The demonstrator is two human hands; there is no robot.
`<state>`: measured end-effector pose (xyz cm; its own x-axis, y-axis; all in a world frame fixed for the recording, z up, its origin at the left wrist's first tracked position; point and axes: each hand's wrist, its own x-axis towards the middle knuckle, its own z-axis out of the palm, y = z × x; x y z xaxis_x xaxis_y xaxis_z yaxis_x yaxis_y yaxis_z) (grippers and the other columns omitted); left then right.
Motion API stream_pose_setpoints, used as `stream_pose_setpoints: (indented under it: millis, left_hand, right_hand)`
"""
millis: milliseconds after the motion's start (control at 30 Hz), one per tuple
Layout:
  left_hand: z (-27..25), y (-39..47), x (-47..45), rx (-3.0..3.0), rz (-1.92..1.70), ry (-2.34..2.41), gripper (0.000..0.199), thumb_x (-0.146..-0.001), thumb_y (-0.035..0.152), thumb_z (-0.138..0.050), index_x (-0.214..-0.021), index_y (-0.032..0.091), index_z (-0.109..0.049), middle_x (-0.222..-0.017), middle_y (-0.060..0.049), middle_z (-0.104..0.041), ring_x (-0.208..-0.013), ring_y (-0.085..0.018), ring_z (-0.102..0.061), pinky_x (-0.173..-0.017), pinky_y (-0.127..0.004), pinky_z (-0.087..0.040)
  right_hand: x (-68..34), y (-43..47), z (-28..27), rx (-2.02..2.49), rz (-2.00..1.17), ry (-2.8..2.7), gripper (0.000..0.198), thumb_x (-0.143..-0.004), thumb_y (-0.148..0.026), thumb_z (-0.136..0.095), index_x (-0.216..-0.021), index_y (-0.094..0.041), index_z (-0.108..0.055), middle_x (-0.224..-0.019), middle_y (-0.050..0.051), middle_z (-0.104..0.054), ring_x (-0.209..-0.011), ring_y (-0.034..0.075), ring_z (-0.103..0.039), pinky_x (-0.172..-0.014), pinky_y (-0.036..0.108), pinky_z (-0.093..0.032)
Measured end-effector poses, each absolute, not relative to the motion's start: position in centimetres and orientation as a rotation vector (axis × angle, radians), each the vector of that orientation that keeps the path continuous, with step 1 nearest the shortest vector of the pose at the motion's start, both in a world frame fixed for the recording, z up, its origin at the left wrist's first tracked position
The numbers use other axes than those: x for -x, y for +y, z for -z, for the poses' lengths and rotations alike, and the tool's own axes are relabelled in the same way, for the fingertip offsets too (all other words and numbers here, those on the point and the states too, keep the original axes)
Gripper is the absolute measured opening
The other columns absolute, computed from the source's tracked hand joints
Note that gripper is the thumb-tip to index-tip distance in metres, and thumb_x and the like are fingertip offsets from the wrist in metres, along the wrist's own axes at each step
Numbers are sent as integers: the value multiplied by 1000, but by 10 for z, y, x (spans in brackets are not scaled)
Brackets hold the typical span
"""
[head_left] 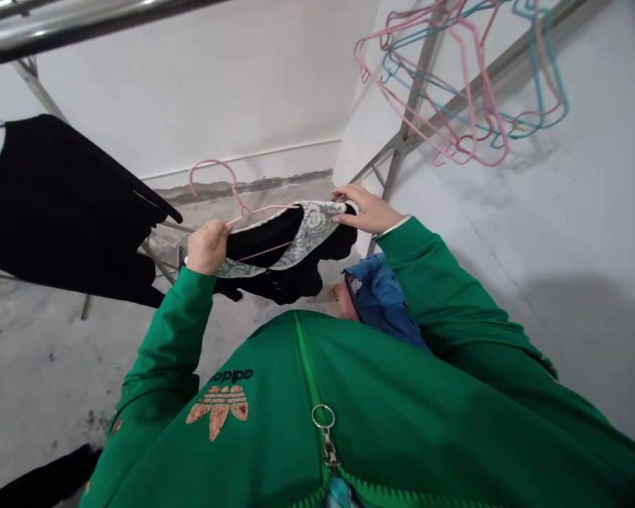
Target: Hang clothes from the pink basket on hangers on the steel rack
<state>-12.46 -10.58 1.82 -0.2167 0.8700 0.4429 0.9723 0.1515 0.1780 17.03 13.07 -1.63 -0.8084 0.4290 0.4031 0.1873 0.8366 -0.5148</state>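
A black garment with a white lace neckline (313, 229) hangs between my two hands, on a pink wire hanger (236, 189). The hanger's hook points up and to the left, and its lower bar shows through the neck opening. My left hand (207, 247) is closed on the left shoulder of the garment, close to the hanger's arm. At the other shoulder, my right hand (367, 209) pinches the lace edge between thumb and fingers. The hanger's right end is hidden in the cloth.
A black garment (58, 204) hangs at left below a metal rail (85, 28). Several pink and blue hangers (470, 92) hang from a metal frame at upper right. Blue cloth (381, 296) lies low, beside something pink (345, 302). Black cloth (47, 480) is at lower left.
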Motion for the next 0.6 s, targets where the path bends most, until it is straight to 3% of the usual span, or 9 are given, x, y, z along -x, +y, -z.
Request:
stream_pose_setpoints:
  millis: [67,133,267,367,500,600]
  left_hand:
    - [-25,-107,134,1772,635,-2176,33,-95,36,-36,-80,17,-60,-70,-6,-59,-66,-18,-56,-61,-28,-37]
    - [-33,-107,141,1754,628,-2152,32,-94,37,-38,-82,18,-61,-70,-6,-60,-66,-18,-57,-61,-28,-37]
    - [-47,-110,148,1755,615,-2075,32,-93,38,-38,-80,19,-61,-74,-7,-63,-69,-18,-58,-64,-30,-41]
    - [-52,-111,146,1808,593,-2021,35,-94,39,-37,-78,19,-60,-74,-8,-64,-67,-19,-59,-62,-31,-41]
    - [-51,-110,134,1855,497,-1986,37,-95,41,-35,-78,20,-60,-74,-6,-64,-67,-18,-61,-61,-29,-40]
    - [-51,-110,127,1866,439,-1956,37,-96,39,-34,-81,19,-61,-76,-6,-65,-69,-18,-61,-60,-28,-40]
  right_hand:
    - [-178,139,32,573,-829,-2454,55,-75,-52,-63,-114,-14,-60,-110,13,-64,-98,25,-61,-89,41,-49]
    - [-183,141,48,679,-991,-2394,41,-78,-49,-56,-99,-14,-64,-92,8,-67,-87,23,-62,-83,39,-50]
    - [-187,141,61,750,-1088,-2297,34,-82,-44,-49,-85,-15,-66,-76,3,-66,-77,20,-61,-77,36,-50]
    - [-192,140,48,673,-1002,-2415,35,-82,-44,-50,-90,-15,-68,-86,7,-69,-86,24,-63,-84,41,-49]
    - [-188,123,14,429,-723,-2470,49,-86,-49,-52,-123,-17,-59,-128,14,-59,-119,27,-53,-103,45,-41]
    - [-173,104,-1,237,-631,-2658,49,-89,-50,-50,-126,-18,-56,-123,14,-62,-114,27,-55,-97,43,-44]
